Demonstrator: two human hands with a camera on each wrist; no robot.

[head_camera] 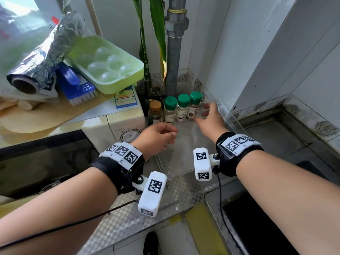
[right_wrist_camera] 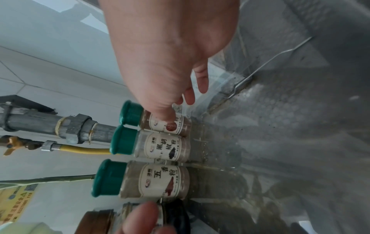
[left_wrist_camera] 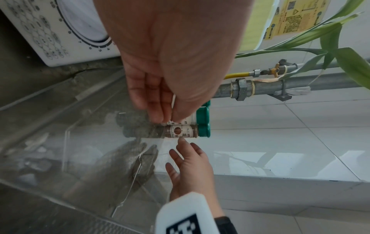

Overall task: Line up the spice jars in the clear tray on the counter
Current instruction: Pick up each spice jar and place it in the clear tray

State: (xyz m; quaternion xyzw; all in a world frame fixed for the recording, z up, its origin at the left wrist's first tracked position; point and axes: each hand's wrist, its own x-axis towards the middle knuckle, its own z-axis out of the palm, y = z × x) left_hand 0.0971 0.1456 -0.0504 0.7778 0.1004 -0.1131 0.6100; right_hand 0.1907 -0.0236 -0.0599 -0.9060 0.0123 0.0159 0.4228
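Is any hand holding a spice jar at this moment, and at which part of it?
Neither holds one. The right hand is open beside the rightmost green-capped jar; the left hand hangs loosely curled, holding nothing.

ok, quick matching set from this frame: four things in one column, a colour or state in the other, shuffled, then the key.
Things:
1. egg box
2. leftmost jar
3. scrub brush
4. right hand

Colour or state:
A. blue
B. fingers spread, by the rightmost green-capped jar
C. pale green, with clear domes
D. brown cap, left of the three green caps

Pairs: 1-C, 2-D, 3-A, 4-B
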